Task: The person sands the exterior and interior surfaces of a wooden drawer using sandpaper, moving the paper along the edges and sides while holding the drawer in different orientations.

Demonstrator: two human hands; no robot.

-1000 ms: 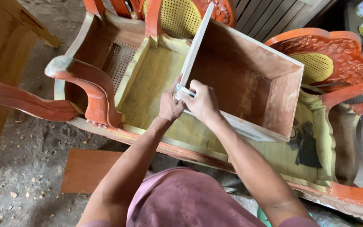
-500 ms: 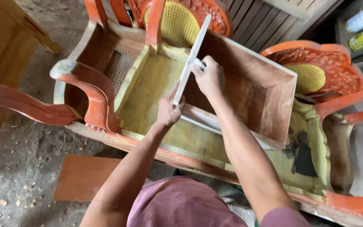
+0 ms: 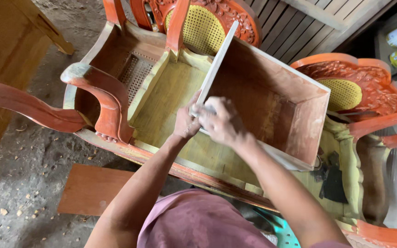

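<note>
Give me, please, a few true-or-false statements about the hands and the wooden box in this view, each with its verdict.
1. Both hands are at the near corner of the open wooden box. True.
2. The left hand rests on the loose board on the floor. False: it is against the box's pale edge; the board lies untouched.
3. The box sits on a chair seat frame. True.
4. The box is filled with tools. False: its inside shows bare wood.
5. The right hand is blurred. True.
</note>
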